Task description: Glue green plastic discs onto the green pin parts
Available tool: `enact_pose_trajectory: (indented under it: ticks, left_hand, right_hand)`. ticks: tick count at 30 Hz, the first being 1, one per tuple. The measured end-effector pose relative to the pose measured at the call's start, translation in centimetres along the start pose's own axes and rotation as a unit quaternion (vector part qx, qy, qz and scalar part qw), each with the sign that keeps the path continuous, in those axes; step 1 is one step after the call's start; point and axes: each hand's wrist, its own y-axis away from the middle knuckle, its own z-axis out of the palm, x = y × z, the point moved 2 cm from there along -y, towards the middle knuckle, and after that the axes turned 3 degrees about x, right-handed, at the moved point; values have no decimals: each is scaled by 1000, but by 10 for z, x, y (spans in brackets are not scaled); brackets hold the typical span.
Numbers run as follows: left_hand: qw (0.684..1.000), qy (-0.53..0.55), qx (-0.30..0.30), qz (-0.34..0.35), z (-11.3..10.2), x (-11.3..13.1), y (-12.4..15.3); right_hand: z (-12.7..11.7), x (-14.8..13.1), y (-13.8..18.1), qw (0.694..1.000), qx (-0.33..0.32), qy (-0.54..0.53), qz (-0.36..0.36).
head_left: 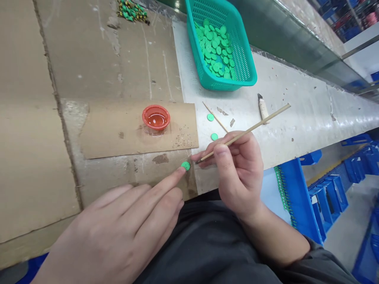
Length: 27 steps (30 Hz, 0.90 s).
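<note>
My left hand (127, 228) reaches in from the lower left with its fingers stretched out. Its index fingertip touches a small green disc (186, 165) with tiny holes, lying on the worktop. Pinched between thumb and fingers of my right hand (241, 169) is a thin paintbrush (251, 128) with a pale wooden handle. Its dark tip points down and left, close to the disc but apart from it. Two more green discs, an upper one (210, 117) and a lower one (214, 136), lie beyond my right hand. Beside them rests a thin wooden stick (216, 118).
A red dish (156, 117) of liquid stands on a cardboard strip (118, 136). Behind is a teal basket (251, 75) holding many green discs. A utility knife (263, 108) lies to the right. Small green-and-yellow pieces (133, 11) are heaped at the back. Blue bins (328, 193) stand below right.
</note>
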Motion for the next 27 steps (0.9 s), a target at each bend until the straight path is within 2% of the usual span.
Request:
enact_pose_trajectory:
  ticks: [4,10,27]
  left_hand:
    - [1000,-15,0,25,0,0,-2]
    - [999,-22,-5,30,0,0,2]
    - [999,-24,-3,27,-2,1,-2]
  right_hand:
    - [-2,5,-1,995,-9,58,-80]
    - [-3,8,2,975,-64,104,-187]
    - [-4,10,5,973,-69,123,-181]
